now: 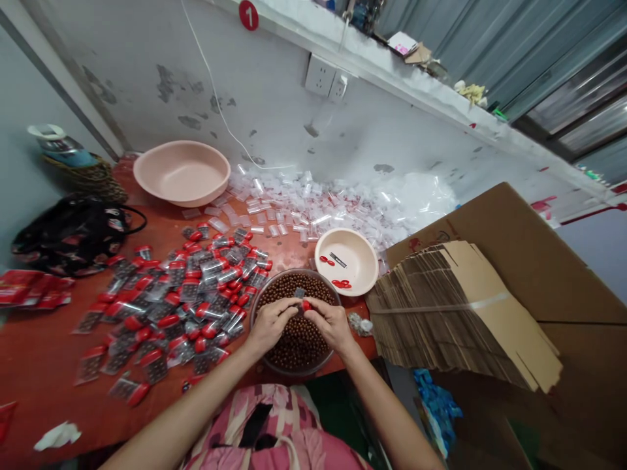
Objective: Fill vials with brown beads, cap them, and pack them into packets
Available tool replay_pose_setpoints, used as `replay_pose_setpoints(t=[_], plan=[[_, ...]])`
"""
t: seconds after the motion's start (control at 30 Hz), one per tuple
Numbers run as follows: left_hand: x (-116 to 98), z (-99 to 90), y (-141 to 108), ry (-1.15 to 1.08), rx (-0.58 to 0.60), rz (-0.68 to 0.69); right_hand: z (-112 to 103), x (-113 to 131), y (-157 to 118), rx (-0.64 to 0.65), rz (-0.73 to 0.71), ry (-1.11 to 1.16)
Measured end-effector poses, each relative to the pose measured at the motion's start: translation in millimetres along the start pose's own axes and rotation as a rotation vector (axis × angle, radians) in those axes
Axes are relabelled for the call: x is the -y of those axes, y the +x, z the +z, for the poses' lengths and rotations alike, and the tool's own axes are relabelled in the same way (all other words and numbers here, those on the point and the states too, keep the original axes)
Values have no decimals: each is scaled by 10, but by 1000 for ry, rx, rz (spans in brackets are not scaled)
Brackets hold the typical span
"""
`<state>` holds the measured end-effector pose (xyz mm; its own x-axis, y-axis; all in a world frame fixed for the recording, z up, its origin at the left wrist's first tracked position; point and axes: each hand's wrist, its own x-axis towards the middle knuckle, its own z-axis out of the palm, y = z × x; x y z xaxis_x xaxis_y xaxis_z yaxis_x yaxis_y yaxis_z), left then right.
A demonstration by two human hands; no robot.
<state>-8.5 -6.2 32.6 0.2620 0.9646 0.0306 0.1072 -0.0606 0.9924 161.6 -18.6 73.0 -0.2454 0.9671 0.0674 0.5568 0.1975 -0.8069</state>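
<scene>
Both of my hands meet above a round bowl (257, 313) of small brown balls (298, 352). My left hand (274, 323) has its fingers closed on a small clear container (299, 293), which the fingers partly hide. My right hand (330, 323) pinches a small red cap (306, 305) right beside the container. Whether the cap touches the container I cannot tell. To the left lies a heap of filled clear containers with red caps (191, 287). Just behind the bowl, a cream basin (362, 277) holds several red caps (341, 284) and a dark strip (337, 260).
Many clear empty containers (274, 215) lie along the wall. A pink basin (181, 176) and a black patterned bag (73, 235) stand at the back left. On the right, strapped flat cardboard (441, 320) leans by a large carton (509, 241). White tissue (57, 436) lies front left.
</scene>
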Motion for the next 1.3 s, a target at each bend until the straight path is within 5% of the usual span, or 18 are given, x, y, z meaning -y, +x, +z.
replay_pose_setpoints(t=[0.3,0.47,0.63,0.83,1.13,1.3], plan=[[60,321,-41,-707,-107,-420,141,-74,14,-103,-94,-221],[66,375,-63,-750,-181,-488,261,-80,-29,-72,25,-136],[107,250,-18,-754,-147,-489,178,-65,-21,75,197,343],[3,196,47,-895,-154,-451,5,-102,32,-99,244,989],[72,140,88,-582,-160,-294,76,-211,31,-163,302,958],[44,108,81,-384,-84,-194,65,-120,181,-62,401,1026]])
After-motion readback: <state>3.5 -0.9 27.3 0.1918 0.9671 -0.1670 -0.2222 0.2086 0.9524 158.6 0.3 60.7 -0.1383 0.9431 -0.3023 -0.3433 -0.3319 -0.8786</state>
